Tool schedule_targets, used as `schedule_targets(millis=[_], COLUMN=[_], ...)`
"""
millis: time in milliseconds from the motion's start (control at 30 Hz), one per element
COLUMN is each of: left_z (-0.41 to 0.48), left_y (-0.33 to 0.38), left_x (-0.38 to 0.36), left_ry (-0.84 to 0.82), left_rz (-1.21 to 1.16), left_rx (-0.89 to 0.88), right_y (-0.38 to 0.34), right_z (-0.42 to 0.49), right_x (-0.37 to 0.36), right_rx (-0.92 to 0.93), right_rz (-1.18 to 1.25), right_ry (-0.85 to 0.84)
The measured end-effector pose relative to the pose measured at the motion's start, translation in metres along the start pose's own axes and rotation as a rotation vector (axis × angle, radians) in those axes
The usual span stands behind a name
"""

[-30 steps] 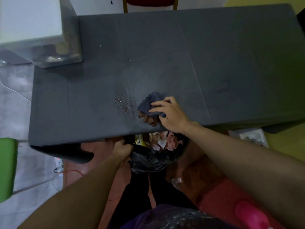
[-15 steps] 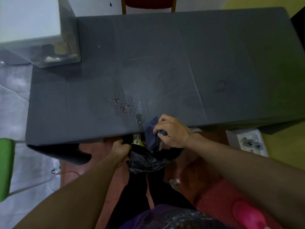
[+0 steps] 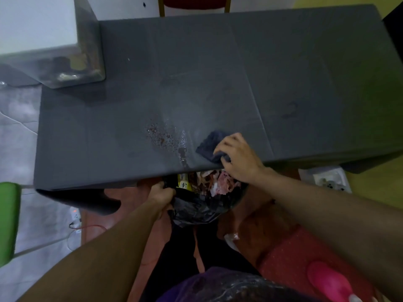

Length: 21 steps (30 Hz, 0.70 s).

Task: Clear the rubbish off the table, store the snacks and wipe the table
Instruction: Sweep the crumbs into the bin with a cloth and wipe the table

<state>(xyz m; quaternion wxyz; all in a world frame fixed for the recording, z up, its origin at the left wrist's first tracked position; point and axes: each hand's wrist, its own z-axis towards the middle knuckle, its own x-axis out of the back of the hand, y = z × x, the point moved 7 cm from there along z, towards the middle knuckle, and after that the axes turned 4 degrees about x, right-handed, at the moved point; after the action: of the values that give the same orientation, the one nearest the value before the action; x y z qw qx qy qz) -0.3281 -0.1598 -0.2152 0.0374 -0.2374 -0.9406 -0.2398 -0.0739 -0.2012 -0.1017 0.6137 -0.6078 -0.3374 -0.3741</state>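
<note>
My right hand (image 3: 238, 156) grips a dark blue cloth (image 3: 210, 144) pressed on the grey table (image 3: 196, 62) at its near edge. Left of the cloth lies a patch of wet brown crumbs and droplets (image 3: 166, 139). Below the edge my left hand (image 3: 162, 192) holds the rim of a black rubbish bag (image 3: 196, 209). The bag is open and holds crumpled wrappers (image 3: 214, 182) and a yellow packet.
A clear plastic storage box (image 3: 72, 68) with a white lid stands on the table's far left corner. A red chair (image 3: 194, 3) is behind the table. A green chair (image 3: 7, 223) is at left, with a power strip and cables on the floor.
My right hand, which had swept the cloth and crumbs over the edge into the bag, has come back up and set the cloth on the table again. My left hand stays on the bag.
</note>
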Motion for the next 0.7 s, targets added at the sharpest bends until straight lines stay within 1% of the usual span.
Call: schedule_targets(millis=[67, 167, 200, 233, 267, 367, 433, 600, 700], left_z=[-0.002, -0.004, -0.004, -0.005, -0.005, -0.004, -0.005, -0.008, -0.015], left_y=[0.0, 0.002, 0.001, 0.001, 0.0, -0.004, -0.007, -0.012, -0.011], left_x=[0.0, -0.001, -0.001, 0.0, 0.0, 0.001, 0.0, -0.003, -0.004], left_ry=[0.004, 0.009, 0.004, -0.001, -0.006, -0.015, -0.028, -0.042, -0.044], left_rz=[0.004, -0.006, -0.006, -0.005, -0.001, -0.014, -0.014, -0.04, -0.05], left_rx=[-0.002, -0.012, -0.011, -0.013, -0.015, -0.01, -0.005, -0.013, 0.001], right_y=[-0.026, -0.06, -0.068, -0.072, -0.072, -0.057, -0.05, -0.046, -0.037], right_z=[-0.012, -0.031, -0.039, -0.046, -0.051, -0.054, -0.049, -0.041, -0.04], right_x=[-0.012, -0.033, -0.041, -0.05, -0.057, -0.071, -0.071, -0.064, -0.061], right_rx=[0.133, 0.356, 0.407, 0.419, 0.393, 0.187, 0.078, -0.028, -0.123], right_rz=[0.011, -0.058, -0.061, -0.046, -0.024, 0.053, 0.061, 0.018, -0.113], right_ry=[-0.049, -0.185, -0.24, -0.286, -0.318, -0.346, -0.353, -0.401, -0.373])
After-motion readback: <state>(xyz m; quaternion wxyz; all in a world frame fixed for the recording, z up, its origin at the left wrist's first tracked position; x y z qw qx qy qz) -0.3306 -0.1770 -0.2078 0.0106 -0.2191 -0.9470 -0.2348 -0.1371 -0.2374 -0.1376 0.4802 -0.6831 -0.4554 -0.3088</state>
